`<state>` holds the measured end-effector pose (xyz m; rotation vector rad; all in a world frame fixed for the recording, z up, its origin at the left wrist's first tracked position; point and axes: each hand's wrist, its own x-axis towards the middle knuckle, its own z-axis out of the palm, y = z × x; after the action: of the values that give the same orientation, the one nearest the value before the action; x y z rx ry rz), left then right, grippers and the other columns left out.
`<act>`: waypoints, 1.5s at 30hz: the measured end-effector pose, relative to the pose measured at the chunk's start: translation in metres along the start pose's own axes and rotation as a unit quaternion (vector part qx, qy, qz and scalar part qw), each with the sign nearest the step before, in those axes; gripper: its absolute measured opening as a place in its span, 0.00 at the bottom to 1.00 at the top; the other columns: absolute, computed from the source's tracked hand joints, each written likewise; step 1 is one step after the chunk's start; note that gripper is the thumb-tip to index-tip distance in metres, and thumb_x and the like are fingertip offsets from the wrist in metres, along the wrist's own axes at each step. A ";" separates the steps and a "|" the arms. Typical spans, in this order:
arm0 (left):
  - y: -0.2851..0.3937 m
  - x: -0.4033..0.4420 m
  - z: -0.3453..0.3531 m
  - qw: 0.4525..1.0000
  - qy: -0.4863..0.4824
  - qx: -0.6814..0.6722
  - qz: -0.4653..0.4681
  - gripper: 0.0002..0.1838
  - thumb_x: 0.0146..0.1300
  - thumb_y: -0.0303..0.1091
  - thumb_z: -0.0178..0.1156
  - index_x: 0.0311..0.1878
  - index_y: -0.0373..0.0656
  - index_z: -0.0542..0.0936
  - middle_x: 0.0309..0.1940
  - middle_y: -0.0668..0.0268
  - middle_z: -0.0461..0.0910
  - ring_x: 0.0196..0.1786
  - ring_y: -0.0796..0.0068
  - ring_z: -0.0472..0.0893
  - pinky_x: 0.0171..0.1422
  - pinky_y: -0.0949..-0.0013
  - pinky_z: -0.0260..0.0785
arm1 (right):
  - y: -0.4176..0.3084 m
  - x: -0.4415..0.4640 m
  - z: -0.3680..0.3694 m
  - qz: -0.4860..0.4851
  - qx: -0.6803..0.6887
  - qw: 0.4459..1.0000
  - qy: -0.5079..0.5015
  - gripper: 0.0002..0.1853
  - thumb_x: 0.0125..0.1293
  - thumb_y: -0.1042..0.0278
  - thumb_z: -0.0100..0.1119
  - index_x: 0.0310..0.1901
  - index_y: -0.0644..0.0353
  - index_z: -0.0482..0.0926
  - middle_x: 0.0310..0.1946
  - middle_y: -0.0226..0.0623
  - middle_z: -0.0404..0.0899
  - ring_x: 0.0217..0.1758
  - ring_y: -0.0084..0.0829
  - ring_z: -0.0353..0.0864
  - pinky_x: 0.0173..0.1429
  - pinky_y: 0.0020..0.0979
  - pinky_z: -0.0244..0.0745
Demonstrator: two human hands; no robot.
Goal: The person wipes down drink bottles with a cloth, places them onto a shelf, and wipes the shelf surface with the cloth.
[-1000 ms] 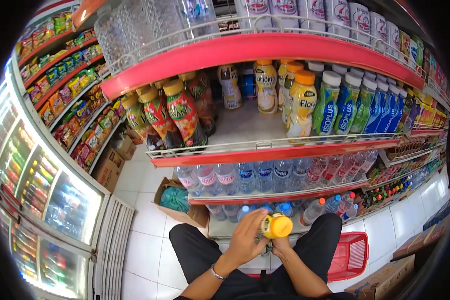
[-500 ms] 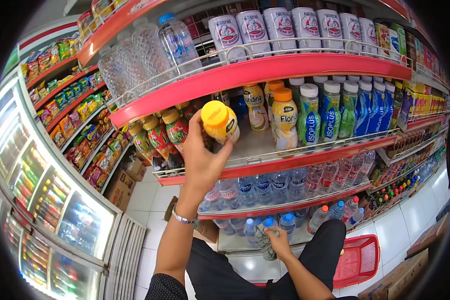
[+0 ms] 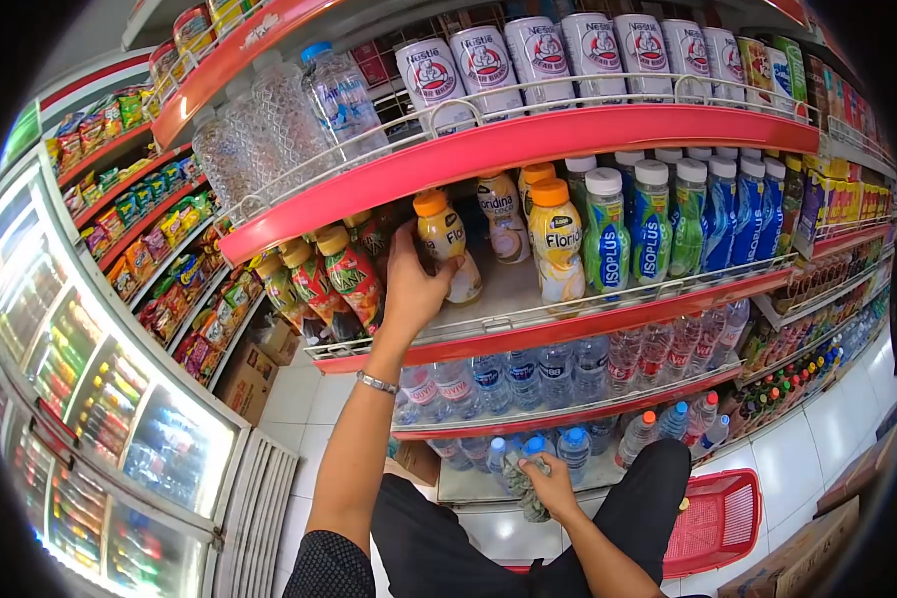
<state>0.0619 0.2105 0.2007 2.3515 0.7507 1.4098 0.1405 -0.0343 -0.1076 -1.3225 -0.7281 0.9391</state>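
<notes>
My left hand (image 3: pixel 416 286) is wrapped round a Floridina juice bottle (image 3: pixel 455 257) with an orange cap. The bottle is upright at the middle shelf (image 3: pixel 498 302), and its left side is partly behind my fingers. More Floridina bottles (image 3: pixel 560 242) stand to its right, with a gap between. On the left, close to my wrist, are red-labelled tea bottles (image 3: pixel 347 274) with gold caps. Lower down, my right hand (image 3: pixel 551 485) grips a crumpled grey-green cloth (image 3: pixel 524 488) in front of blue-capped water bottles (image 3: pixel 574 448) on the lowest shelf.
Isoplus bottles (image 3: pixel 605 227) line the middle shelf's right half. Above runs a shelf with a red edge (image 3: pixel 568 135), holding white cans (image 3: pixel 540 62). A red basket (image 3: pixel 713 523) sits on the floor at right. Glass-door fridges (image 3: pixel 110 399) stand at left.
My left hand has carried the juice bottle from in front of the shelf back to it, turning it from tilted toward me to upright. My right hand still holds the cloth in about the same place.
</notes>
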 end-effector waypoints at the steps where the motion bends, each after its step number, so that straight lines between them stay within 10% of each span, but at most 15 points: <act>1: 0.001 0.000 0.000 1.000 -0.008 -0.007 -0.020 0.41 0.52 0.28 0.72 0.66 0.33 0.61 0.52 0.40 0.75 0.58 0.45 0.78 0.59 0.55 0.72 | 0.002 0.000 0.001 0.001 0.000 1.000 -0.002 0.17 0.64 0.59 0.66 0.39 0.71 0.81 0.28 0.36 0.82 0.33 0.22 0.74 0.40 0.30 0.71; 10: 0.058 -0.013 -0.003 0.962 -0.077 0.254 -0.059 0.62 0.45 0.30 0.76 0.79 0.50 0.45 0.59 0.42 0.66 0.51 0.37 0.80 0.52 0.48 0.77 | -0.008 -0.005 0.002 0.002 -0.020 1.000 -0.006 0.15 0.64 0.61 0.66 0.39 0.68 0.82 0.29 0.35 0.83 0.35 0.22 0.76 0.41 0.29 0.72; 45: 0.006 0.015 0.015 0.967 -0.090 0.229 -0.063 0.57 0.53 0.23 0.68 0.79 0.59 0.42 0.63 0.30 0.57 0.56 0.27 0.74 0.54 0.43 0.76 | -0.009 -0.010 0.001 -0.017 -0.051 0.998 -0.042 0.15 0.64 0.59 0.67 0.39 0.66 0.81 0.27 0.35 0.81 0.32 0.22 0.77 0.40 0.29 0.73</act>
<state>0.0824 0.2142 0.2070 2.6605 1.2575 1.0343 0.1366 -0.0432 -0.0975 -1.3607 -0.8705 0.9456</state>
